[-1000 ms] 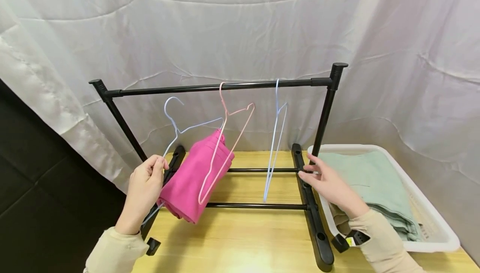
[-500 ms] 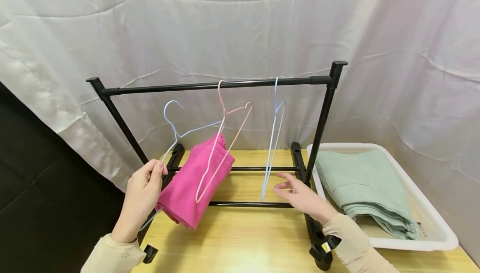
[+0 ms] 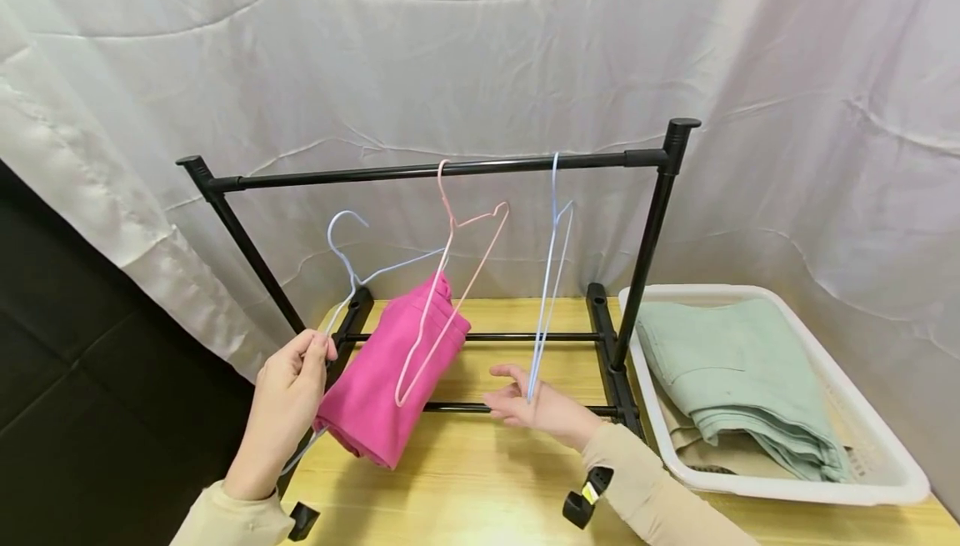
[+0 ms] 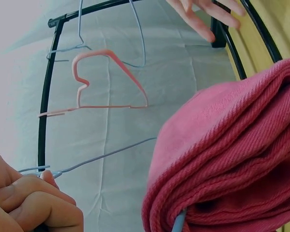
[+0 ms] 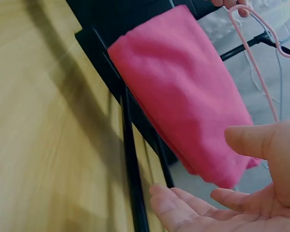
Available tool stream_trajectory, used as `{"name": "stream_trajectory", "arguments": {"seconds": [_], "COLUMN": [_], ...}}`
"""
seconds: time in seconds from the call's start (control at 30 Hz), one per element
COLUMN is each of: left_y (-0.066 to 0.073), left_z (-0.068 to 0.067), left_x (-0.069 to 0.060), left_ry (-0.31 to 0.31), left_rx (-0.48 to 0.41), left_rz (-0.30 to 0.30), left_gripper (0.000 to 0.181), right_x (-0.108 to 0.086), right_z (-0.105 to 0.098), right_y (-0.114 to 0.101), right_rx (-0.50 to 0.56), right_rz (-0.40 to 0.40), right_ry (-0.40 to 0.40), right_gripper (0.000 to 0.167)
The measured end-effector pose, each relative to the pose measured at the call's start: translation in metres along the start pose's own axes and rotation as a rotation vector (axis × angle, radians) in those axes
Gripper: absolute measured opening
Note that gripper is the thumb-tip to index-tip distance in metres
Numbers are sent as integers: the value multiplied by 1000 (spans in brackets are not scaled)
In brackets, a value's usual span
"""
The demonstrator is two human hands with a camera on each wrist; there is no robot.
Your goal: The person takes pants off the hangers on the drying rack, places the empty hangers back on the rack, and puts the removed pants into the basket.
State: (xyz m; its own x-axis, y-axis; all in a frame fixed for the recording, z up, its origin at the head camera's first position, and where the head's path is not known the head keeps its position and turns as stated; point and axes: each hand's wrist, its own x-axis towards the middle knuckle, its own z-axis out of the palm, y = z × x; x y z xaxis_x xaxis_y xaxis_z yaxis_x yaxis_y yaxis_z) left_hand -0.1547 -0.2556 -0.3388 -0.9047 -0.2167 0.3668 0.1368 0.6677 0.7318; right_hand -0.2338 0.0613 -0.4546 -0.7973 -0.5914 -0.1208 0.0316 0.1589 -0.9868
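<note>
My left hand (image 3: pixel 288 400) pinches the wire arm of a light blue hanger (image 3: pixel 351 279) at the left of the rack. Over that hanger's lower bar hangs a folded pink garment (image 3: pixel 386 379); the left wrist view shows the bar's end poking out of the folds of the pink cloth (image 4: pixel 222 159). My right hand (image 3: pixel 536 408) holds nothing, its fingers stretched out towards the garment and apart from it. In the right wrist view the fingers (image 5: pixel 179 208) lie below the pink cloth (image 5: pixel 183 92). A second blue hanger (image 3: pixel 551 279) hangs just in front of the right hand in the head view.
A black rack (image 3: pixel 420 171) stands on the wooden table (image 3: pixel 450 488). A pink hanger (image 3: pixel 450 279) hangs from its top rail, overlapping the garment in the head view. At right, a white basket (image 3: pixel 885 479) holds folded green cloth (image 3: pixel 735 371) with brownish cloth under it.
My right hand has moved left from beside the rack's right post to behind the second blue hanger. The left hand, with its hanger and the pink garment, has sunk slightly.
</note>
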Motion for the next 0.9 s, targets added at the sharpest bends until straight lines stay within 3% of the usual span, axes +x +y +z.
{"name": "stream_trajectory", "arguments": {"seconds": [0.17, 0.43, 0.7, 0.9], "left_y": [1, 0, 4, 8], "left_z": [0, 2, 5, 7], "left_x": [-4, -9, -15, -17], "left_ry": [-2, -18, -49, -73], "left_rx": [-12, -57, -90, -183], "left_rz": [-9, -18, -49, -30], "left_gripper": [38, 33, 33, 35], "right_x": [16, 37, 59, 69], "right_z": [18, 45, 64, 67], "right_y": [2, 2, 8, 13], "right_rx": [108, 150, 356, 493], "right_rz": [54, 61, 100, 84], "right_ry": [-25, -10, 3, 2], "right_gripper": [76, 84, 77, 71]}}
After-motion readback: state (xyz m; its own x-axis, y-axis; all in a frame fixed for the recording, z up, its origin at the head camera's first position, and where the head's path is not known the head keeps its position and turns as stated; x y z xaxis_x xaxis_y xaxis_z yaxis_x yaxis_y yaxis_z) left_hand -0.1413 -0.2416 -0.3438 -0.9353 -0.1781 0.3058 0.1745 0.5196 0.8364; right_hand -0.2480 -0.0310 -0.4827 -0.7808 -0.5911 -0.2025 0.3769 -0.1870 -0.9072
